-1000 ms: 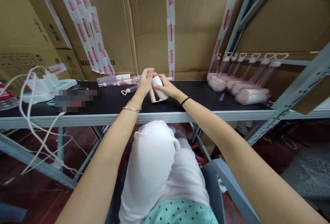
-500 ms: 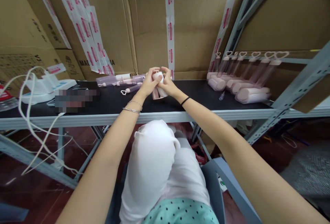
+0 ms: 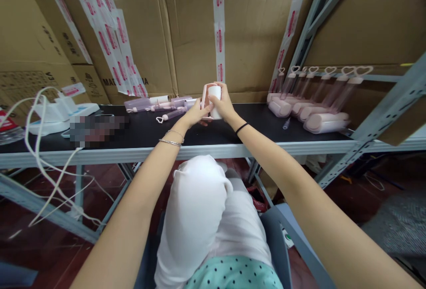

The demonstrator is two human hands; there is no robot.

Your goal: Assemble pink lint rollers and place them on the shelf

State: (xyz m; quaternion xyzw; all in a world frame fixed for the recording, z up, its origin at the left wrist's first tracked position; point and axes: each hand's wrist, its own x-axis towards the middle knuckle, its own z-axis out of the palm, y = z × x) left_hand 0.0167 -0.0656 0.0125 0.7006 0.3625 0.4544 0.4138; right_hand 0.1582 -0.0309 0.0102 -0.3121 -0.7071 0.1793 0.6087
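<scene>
Above the dark tabletop, both hands are together on one lint roller head. My left hand (image 3: 197, 114) is closed round the lower left side of a pink curved cover (image 3: 205, 95), thumb toward the roll. My right hand (image 3: 226, 103) grips a white roll (image 3: 215, 107) from the right, with its thumb across the front. The roll stands upright, against or partly inside the cover; which one I cannot tell. Left of my hands lie several translucent lilac handles (image 3: 175, 114), one with a heart-shaped end, and a white roll in a lilac cover (image 3: 159, 99).
Several pink lint rollers (image 3: 324, 122) with heart-ended handles stand in a row at the right, a small clear piece (image 3: 286, 123) beside them. At the left are a white power strip (image 3: 43, 126), looping cables and a blurred-out phone-like object (image 3: 96, 128). Taped cardboard (image 3: 189, 36) backs the table.
The roll and cover have turned more upright and shifted slightly right. My left hand has dropped to the cover's lower side, leaving the roll and cover in fuller view.
</scene>
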